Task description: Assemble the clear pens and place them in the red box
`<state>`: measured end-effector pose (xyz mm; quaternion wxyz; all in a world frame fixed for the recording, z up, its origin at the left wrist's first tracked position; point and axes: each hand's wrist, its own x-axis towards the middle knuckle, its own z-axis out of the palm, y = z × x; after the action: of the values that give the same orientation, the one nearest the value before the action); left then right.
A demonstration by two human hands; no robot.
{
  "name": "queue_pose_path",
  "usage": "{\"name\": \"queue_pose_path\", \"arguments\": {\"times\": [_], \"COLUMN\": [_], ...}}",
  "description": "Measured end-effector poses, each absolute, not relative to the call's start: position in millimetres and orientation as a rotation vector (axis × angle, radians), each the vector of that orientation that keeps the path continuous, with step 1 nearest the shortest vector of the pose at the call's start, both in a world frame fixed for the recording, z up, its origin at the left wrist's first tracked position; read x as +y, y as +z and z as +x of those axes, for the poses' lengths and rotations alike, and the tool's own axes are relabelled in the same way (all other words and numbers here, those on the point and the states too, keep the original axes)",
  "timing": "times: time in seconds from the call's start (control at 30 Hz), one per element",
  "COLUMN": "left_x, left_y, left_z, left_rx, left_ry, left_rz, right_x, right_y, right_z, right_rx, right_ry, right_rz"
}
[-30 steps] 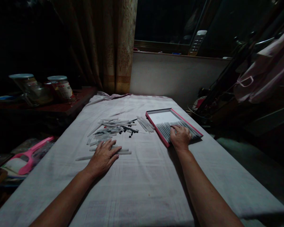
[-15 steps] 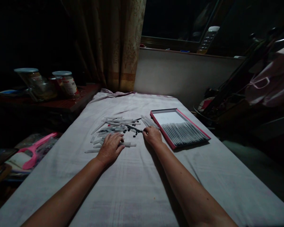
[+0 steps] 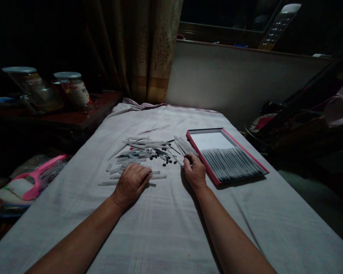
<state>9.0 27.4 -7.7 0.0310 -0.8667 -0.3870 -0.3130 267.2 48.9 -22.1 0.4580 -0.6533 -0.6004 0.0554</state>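
Observation:
Loose clear plastic tubes [image 3: 137, 150] and small black caps [image 3: 168, 160] lie scattered on a pale cloth. My left hand [image 3: 132, 183] rests on the near edge of that pile, its fingers curled over a tube; the grip itself is hidden. My right hand [image 3: 194, 172] sits between the pile and a pink-rimmed flat box [image 3: 200, 149], with its fingers pinched on a clear tube. Inside the box lies a neat row of finished tubes [image 3: 231, 163], and the far part of the box shows white.
The cloth-covered table [image 3: 165, 228] drops off at left and right. Two lidded jars [image 3: 71, 89] stand on a dark shelf at the left. A pink-handled tool [image 3: 36, 180] lies below it. Curtain and wall stand behind; dark clutter fills the right.
My right hand left the row of tubes in the box and moved left to the loose pile, where it closed on a tube. My left hand slid slightly up the pile and curled.

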Motion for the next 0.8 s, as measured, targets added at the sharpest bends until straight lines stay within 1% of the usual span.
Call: {"name": "queue_pose_path", "arguments": {"times": [0.13, 0.33, 0.53, 0.8], "left_x": [29, 28, 28, 29], "left_y": [-8, -10, -9, -13], "left_z": [10, 9, 7, 6], "left_rx": [-1.222, -1.265, -1.275, -1.314], "left_ry": [-0.979, -0.873, -0.896, -0.888], "left_rz": [-2.665, -2.63, -2.616, -2.631], "right_x": [57, 41, -1, -4], "right_y": [-24, -11, -1, -4], "right_z": [268, 266, 258, 254], "right_rx": [-1.288, -0.889, -0.877, -0.951], "right_ry": [0.29, 0.575, 0.591, 0.605], "right_rz": [-1.397, -1.262, -1.265, -1.298]}}
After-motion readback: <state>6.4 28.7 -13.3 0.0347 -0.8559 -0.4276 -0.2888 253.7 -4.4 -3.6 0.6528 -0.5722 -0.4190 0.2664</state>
